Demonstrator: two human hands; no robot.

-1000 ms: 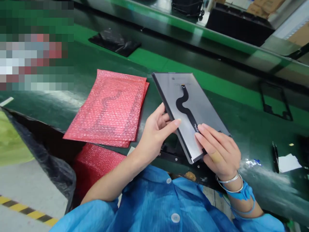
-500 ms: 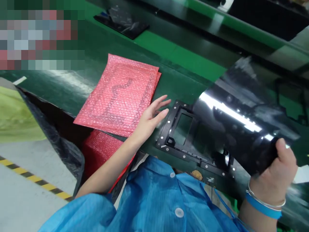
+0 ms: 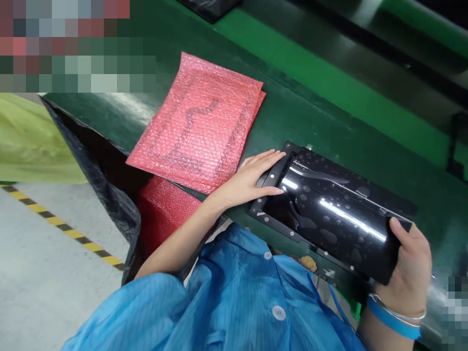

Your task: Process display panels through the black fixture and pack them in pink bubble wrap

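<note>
Glossy black panel [image 3: 336,214] lies face up over a black frame [image 3: 272,168] on the green belt [image 3: 310,122], right in front of you, and both of your hands are on it. Your right hand [image 3: 411,265] clamps its right-hand end: the thumb rests on top near the corner and the other fingers curl underneath, out of sight. That end looks raised a little off the frame, though you cannot tell by how much. Your left hand [image 3: 252,178] lies flat with the fingers [image 3: 272,156] stretched out and close together, fingertips on the frame's left edge and the thumb touching the panel's near left corner. It grips nothing, it only presses.

Around the panel, the frame shows as a dark rim with small pale screw points along its left and near sides. The panel's surface carries a bright streak of reflected light and scattered spots.

Just left of your left hand a stack of red bubble-wrap sleeves [image 3: 201,126] lies on the belt, its nearest corner close to your wrist. More red bubble wrap [image 3: 166,209] sits lower down, below the belt's edge, beside black plastic sheeting [image 3: 106,180]. On your right wrist you wear a blue strap [image 3: 393,319] and a thin bangle.
</note>
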